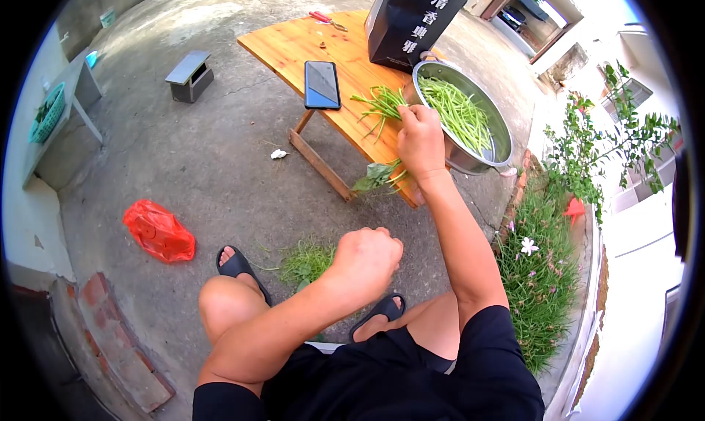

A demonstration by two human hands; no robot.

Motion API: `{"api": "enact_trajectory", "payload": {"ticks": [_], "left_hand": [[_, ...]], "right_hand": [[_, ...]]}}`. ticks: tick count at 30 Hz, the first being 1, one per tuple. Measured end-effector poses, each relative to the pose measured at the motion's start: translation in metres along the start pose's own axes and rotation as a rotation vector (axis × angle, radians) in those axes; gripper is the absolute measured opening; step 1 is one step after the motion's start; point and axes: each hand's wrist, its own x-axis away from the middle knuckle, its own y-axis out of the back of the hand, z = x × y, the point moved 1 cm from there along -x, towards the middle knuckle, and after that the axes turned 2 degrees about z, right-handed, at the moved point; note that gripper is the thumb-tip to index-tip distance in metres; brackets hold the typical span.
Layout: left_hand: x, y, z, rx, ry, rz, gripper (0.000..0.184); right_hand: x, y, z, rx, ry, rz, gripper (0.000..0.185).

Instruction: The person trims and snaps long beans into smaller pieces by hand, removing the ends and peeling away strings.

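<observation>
My right hand (421,140) is closed over the near end of the wooden table (283,42), its fingertips pinched at a small bunch of green vegetable stems (383,102). Just beyond it stands a metal basin (504,131) holding many long green stems (455,111). A few leafy stems (376,177) lie at the table's edge, below my right wrist. My left hand (369,263) hovers over my lap, curled into a fist; its fingers face away, so anything inside is hidden. Under it, a heap of green trimmings (307,261) lies on the ground.
On the table are a phone (322,84), red-handled scissors or pliers (327,20) and a black bag (415,24). A red plastic bag (159,231) and a small grey stool (189,76) are on the concrete at left. Grass and flowers (540,281) border the right.
</observation>
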Motion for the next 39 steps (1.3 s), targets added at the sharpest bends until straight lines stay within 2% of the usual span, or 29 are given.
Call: {"api": "enact_trajectory", "payload": {"ticks": [2,7,10,14,18,19,22,26,27,30,34,35,38,39], "left_hand": [[0.002,-0.002,0.001,0.014,-0.009,-0.022,0.018],[0.005,-0.002,-0.001,0.003,-0.012,-0.011,0.018],[0.008,-0.006,-0.002,-0.023,-0.019,-0.004,0.019],[0.013,-0.009,-0.002,-0.047,-0.030,0.038,0.021],[0.014,-0.009,-0.003,-0.048,-0.025,0.086,0.022],[0.015,-0.011,-0.002,-0.052,-0.029,0.082,0.022],[0.016,-0.018,-0.002,-0.056,-0.041,0.077,0.022],[0.016,-0.019,-0.003,-0.058,-0.041,0.087,0.022],[0.016,-0.019,-0.004,-0.059,-0.043,0.088,0.022],[0.015,-0.023,-0.003,-0.073,-0.039,0.096,0.022],[0.015,-0.022,-0.004,-0.088,-0.042,0.106,0.023],[0.015,-0.022,-0.005,-0.092,-0.041,0.113,0.023],[0.015,-0.021,-0.006,-0.089,-0.051,0.114,0.024],[0.015,-0.022,-0.006,-0.088,-0.058,0.113,0.024]], "right_hand": [[0.001,0.015,0.000,0.084,0.135,-0.065,0.038],[0.005,0.046,-0.017,0.197,0.444,-0.049,0.037],[0.015,0.056,-0.032,0.198,0.652,0.041,0.037],[0.038,0.065,-0.048,0.079,0.779,0.368,0.038],[0.048,0.079,-0.049,-0.270,0.462,0.452,0.045],[0.053,0.076,-0.051,-0.338,0.400,0.478,0.051],[0.061,0.077,-0.052,-0.449,0.321,0.472,0.051],[0.063,0.073,-0.051,-0.554,0.157,0.392,0.036],[0.059,0.074,-0.052,-0.406,0.332,0.296,0.028],[0.057,0.074,-0.063,-0.140,0.586,0.397,0.027],[0.063,0.082,-0.060,-0.338,0.368,0.364,0.032],[0.069,0.080,-0.063,-0.509,0.159,0.421,0.037],[0.071,0.091,-0.051,-0.509,0.107,0.354,0.042],[0.076,0.086,-0.055,-0.528,0.096,0.354,0.051]]}}
